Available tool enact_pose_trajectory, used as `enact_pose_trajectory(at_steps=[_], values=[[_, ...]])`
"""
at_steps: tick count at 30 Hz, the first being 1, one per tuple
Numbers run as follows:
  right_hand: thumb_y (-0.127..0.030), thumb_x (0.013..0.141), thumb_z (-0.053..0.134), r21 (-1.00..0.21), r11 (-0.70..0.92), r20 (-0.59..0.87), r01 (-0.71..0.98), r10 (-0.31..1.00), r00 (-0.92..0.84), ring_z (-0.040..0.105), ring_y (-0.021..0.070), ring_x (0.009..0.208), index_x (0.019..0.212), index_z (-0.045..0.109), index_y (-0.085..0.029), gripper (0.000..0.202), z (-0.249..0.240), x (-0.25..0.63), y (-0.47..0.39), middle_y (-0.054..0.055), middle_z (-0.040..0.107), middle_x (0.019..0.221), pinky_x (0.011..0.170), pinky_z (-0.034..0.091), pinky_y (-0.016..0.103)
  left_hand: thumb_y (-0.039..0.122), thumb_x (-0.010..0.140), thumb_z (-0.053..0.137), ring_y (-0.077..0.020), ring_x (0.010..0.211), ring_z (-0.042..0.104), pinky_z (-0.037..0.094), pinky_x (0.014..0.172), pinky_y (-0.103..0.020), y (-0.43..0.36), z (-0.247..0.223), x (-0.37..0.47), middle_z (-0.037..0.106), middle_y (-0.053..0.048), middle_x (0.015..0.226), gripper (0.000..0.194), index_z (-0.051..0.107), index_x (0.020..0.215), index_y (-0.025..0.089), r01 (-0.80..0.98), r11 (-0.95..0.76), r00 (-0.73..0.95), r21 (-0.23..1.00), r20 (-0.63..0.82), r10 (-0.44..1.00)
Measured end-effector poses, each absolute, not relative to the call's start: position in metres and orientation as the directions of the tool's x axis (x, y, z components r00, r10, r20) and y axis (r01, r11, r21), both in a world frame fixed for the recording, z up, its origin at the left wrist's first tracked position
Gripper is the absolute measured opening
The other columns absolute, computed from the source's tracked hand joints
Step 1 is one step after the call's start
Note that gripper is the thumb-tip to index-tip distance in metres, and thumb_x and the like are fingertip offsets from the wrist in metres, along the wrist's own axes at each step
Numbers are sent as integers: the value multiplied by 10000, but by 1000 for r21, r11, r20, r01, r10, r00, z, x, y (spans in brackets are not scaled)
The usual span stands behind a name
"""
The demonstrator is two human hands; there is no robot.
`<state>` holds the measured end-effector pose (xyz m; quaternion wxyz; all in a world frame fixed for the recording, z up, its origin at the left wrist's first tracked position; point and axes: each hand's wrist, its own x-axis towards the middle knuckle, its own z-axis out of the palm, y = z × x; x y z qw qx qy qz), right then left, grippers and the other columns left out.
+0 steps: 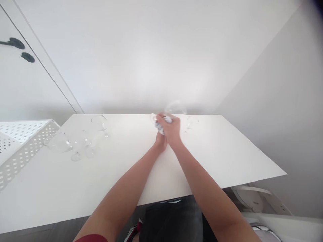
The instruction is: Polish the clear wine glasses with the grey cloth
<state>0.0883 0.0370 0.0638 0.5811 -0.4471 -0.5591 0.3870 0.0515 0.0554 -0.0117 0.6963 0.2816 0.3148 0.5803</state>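
- While both hands are busy near the far edge of the tabletop [126, 181], roughly mid-scene, the right hand [173, 126] has its fingers curled over a bunched white-and-grey cloth [159, 128], so that grip is pretty much closed on it.
- The left hand [160, 140] is just below, up against the cloth from underneath. Its fingers are mostly covered, so I can't tell how far closed that grip is.
- The clear glass [176, 107] is up at the hands, its round bowl poking out past the far side of the right hand. It's pretty blurry, and the hands and cloth hide the middle of it, so can't say exactly where each hand touches it.
- Over to the right of the hands, just a bit away, there's one stemmed glass [192, 122] standing on the tabletop.
- Three more stemmed glasses [99, 123] stand on the left side: one near the far edge, the other two closer in and further left, bowls overlapping in view.
- Past the tabletop's left edge sits a white perforated panel [27, 148], with a white door [15, 84] and its dark handle [16, 43] behind.
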Motion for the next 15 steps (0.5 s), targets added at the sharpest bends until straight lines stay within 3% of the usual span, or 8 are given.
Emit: enact_pose_trajectory(at_steps=[3, 5, 8, 11, 15], values=[[-538, 773, 742, -949, 309, 312, 55, 906, 286, 606, 130, 621, 873, 710, -171, 381, 59, 148, 28, 47, 689, 790, 496, 458, 233, 453, 893, 697, -90, 525, 432, 362, 493, -234, 45, -2, 51, 477, 16, 655, 264, 614, 866, 205, -687, 145, 221, 712, 15, 975], [-561, 760, 746, -964, 267, 258, 12, 918, 302, 574, 119, 565, 862, 689, -175, 403, 46, 170, 27, 41, 680, 779, 452, 425, 232, 470, 899, 695, -98, 564, 469, 397, 511, -233, 39, 3, 49, 513, 4, 710, 275, 663, 994, 213, -698, 163, 297, 697, 74, 952], [-568, 748, 755, -978, 206, 198, -21, 959, 201, 625, 145, 613, 919, 702, -183, 425, 21, 179, 29, 45, 698, 810, 503, 492, 254, 576, 884, 696, -103, 588, 499, 409, 497, -230, 38, 2, 49, 570, -15, 784, 384, 667, 1022, 218, -673, 181, 322, 718, 63, 945], [-558, 713, 793, -989, 147, 149, 21, 986, 76, 660, 167, 690, 943, 734, -193, 435, 1, 175, 33, 45, 713, 832, 586, 544, 279, 637, 847, 712, -105, 591, 516, 348, 437, -207, 41, -4, 52, 617, -31, 838, 458, 666, 1034, 222, -621, 136, 228, 772, 12, 974], [-551, 700, 818, -991, 134, 135, -15, 989, -64, 647, 159, 663, 951, 741, -194, 443, -7, 174, 38, 45, 713, 834, 627, 552, 299, 613, 854, 715, -92, 531, 464, 332, 418, -199, 44, -9, 55, 538, 1, 681, 430, 635, 859, 191, -526, 40, 110, 850, 22, 994]])
